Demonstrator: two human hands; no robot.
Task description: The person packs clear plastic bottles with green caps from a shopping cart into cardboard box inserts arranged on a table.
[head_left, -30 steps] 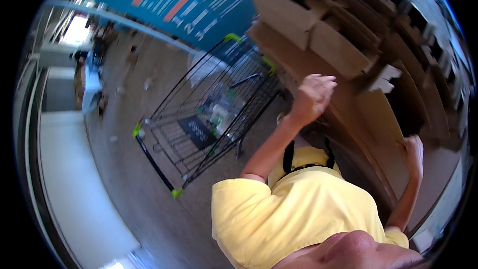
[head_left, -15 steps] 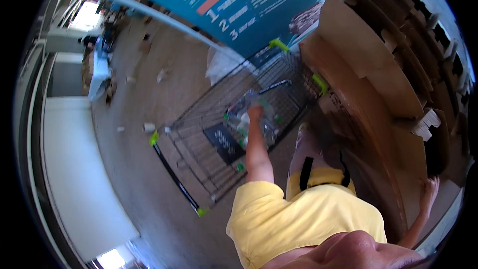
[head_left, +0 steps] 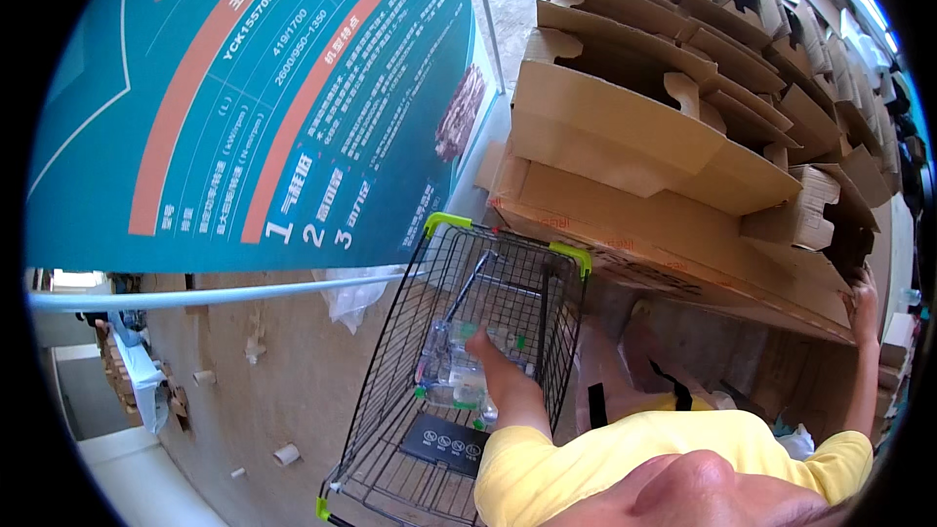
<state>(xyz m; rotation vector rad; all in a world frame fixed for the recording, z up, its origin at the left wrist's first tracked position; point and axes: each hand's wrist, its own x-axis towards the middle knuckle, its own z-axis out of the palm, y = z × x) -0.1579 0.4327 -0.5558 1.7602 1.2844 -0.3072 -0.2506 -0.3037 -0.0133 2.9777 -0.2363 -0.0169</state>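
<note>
And here we are with 2 bare hands at work! The left hand (head_left: 478, 342) is down inside the wire shopping cart (head_left: 376, 400), just below the middle of the frame, right at the clear plastic bottles (head_left: 470, 390) heaped there, green caps showing among them. Its fingers are mostly hidden by the hand itself, so I cannot tell whether they have a bottle or are loose.

Over to the right edge, the right hand (head_left: 863, 304) is up at the corner of a big brown cardboard box (head_left: 644, 151), fingers bent against its edge; whether they truly grip it, I cannot tell. That box fills the upper right, with open flaps and rows of upright cardboard (head_left: 781, 68) behind it.

Lime-green corner pieces (head_left: 571, 256) mark the cart, 2 of them at its upper end, and a dark panel (head_left: 444, 442) sits toward its lower end. A huge teal display board (head_left: 224, 137) takes the upper left, a pale rail (head_left: 195, 298) beneath it. Crumpled clear plastic (head_left: 356, 304) lies just left of the cart.
</note>
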